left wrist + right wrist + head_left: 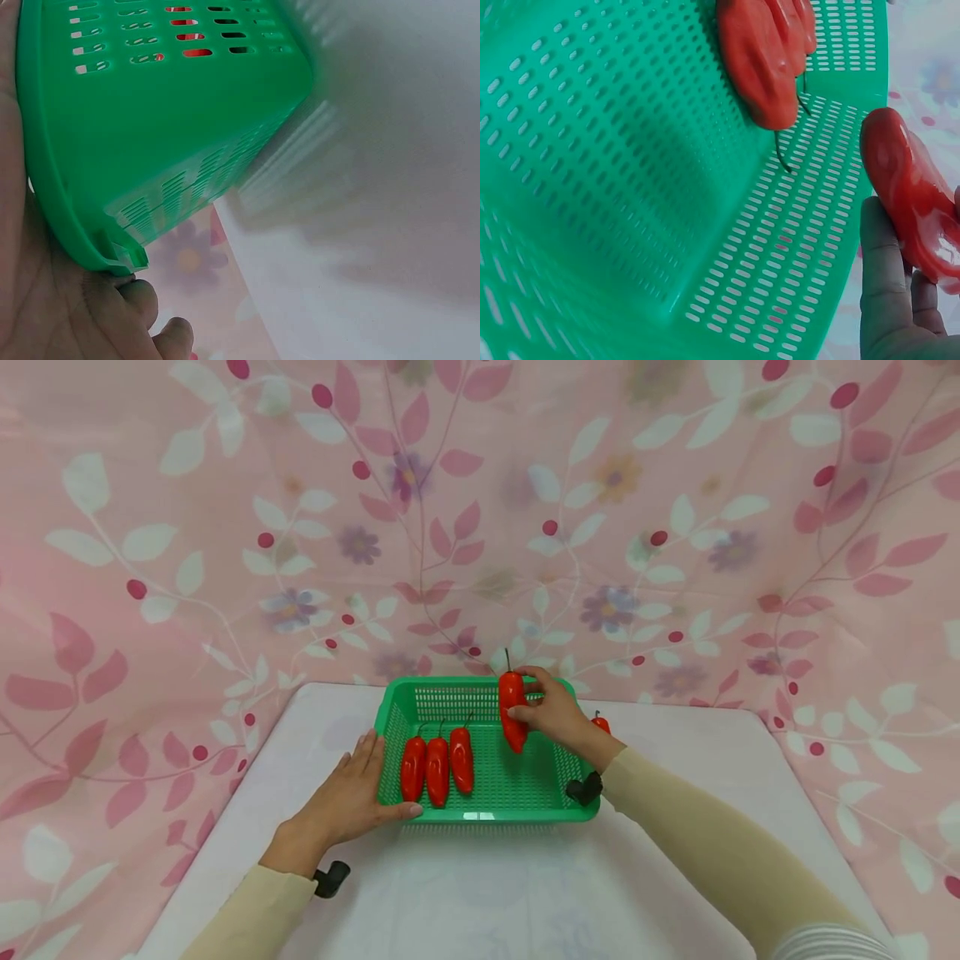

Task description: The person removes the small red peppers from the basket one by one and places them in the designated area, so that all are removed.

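Head view: the right hand grips a pepper, stem up, in its fingers over the basket near the desk's back edge. The left hand, fingers straight, touches the basket's near-left corner. Inside lie three peppers.

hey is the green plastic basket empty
No, the green plastic basket isn't empty: three red chili peppers lie inside, toward its left end.

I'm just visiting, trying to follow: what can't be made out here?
Head: most of the outer pepper, behind the wrist of the right hand.
Left wrist: the three inner peppers, behind the basket wall, red glimpses aside.
Right wrist: the stem of the held pepper, past the right edge.
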